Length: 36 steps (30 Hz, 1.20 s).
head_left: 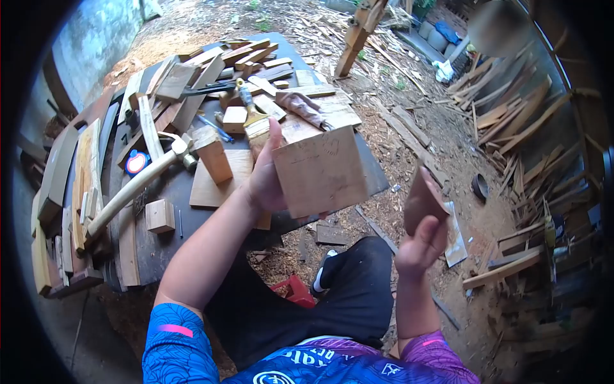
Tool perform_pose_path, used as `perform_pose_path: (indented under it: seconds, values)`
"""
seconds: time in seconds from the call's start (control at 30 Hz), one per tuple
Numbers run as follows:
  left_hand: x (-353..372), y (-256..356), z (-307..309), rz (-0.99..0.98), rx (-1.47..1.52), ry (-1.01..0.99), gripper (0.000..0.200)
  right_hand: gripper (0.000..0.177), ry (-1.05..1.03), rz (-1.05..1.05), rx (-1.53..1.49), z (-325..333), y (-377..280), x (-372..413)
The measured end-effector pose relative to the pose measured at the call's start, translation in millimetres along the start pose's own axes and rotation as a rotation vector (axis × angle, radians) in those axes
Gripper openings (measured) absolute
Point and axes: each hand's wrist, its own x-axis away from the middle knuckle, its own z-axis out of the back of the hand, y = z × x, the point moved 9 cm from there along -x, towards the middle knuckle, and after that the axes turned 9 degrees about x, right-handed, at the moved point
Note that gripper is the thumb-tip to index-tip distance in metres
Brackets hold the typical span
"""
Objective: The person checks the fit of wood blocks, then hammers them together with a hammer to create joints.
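My left hand (265, 182) grips a square wooden board (320, 173) by its left edge, thumb up and fingers behind it. Faint pencil-like marks run along the board's top edge. Off to the right, apart from the board, my right hand (422, 248) pinches a bent brown sheet that looks like sandpaper (423, 201). On the table behind my left hand lie a paintbrush (251, 105) and a crumpled brown cloth (300, 109). A claw hammer (137, 185) with a pale handle rests left of my left forearm, beside an upright wooden block (212, 155).
The dark table (377, 173) carries a pile of wood offcuts (236, 57), a small wooden cube (160, 216), a nail (180, 224) and a tape measure (137, 162). A wooden post (359, 38) stands beyond it. Scrap planks (511, 121) lean at right; a red object (295, 291) sits below.
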Motion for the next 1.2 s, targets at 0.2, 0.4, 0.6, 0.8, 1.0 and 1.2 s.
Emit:
perform_pose_path:
  seconds: [0.2, 0.4, 0.6, 0.8, 1.0, 1.2]
  values:
    - [6, 1, 14, -0.052, -0.384, 0.527, 0.106, 0.045, -0.261, 0.171, -0.046, -56, -19, 3]
    - [15, 3, 33, -0.01, -0.3, 0.684, 0.087, 0.051, -0.23, -0.053, -0.22, -77, 8, -25]
    - [15, 24, 24, -0.055, -0.336, 0.579, 0.087, 0.048, -0.232, -0.253, -0.149, -54, 27, 6]
    - [4, 13, 13, -0.064, -0.205, 0.44, 0.087, 0.046, 0.105, -0.267, -0.135, -6, 36, 23]
    - [9, 10, 34, -0.11, -0.282, 0.686, 0.082, 0.04, -0.262, 0.165, 0.386, -79, 9, -40]
    - [19, 28, 35, -0.206, -0.387, 0.823, 0.08, 0.045, -0.619, 0.391, 0.309, -149, -46, 23]
